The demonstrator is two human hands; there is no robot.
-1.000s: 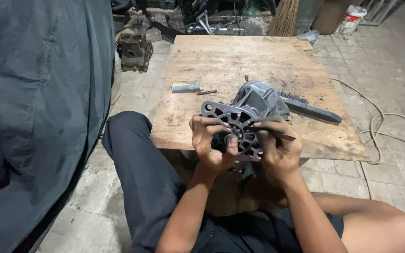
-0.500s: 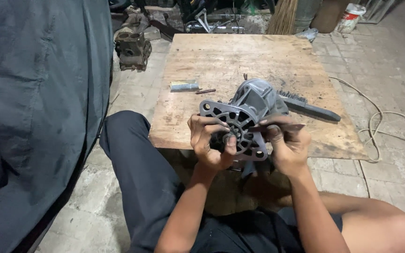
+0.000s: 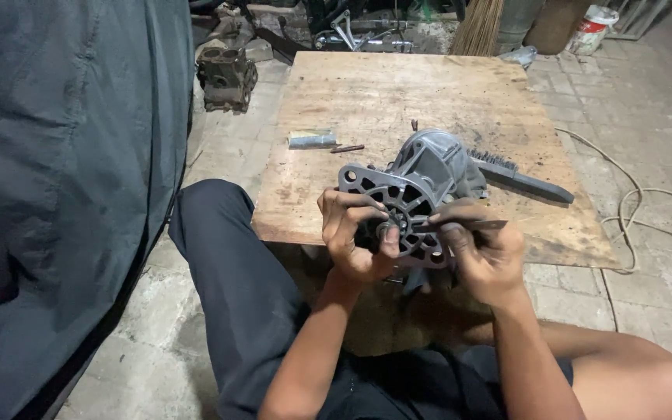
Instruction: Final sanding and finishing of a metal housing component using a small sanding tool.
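Little has shifted since earlier: left hand (image 3: 355, 237) still grips the grey motor housing (image 3: 414, 194) at the plywood board's (image 3: 429, 101) near edge, right hand (image 3: 480, 249) pinching a thin tool (image 3: 472, 225) beside it.

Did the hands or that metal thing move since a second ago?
Barely. The right hand shifted slightly while keeping its thin dark tool at the grey motor housing. The left hand keeps gripping the housing's hub. The wire brush and small metal tube stayed put on the wooden board.
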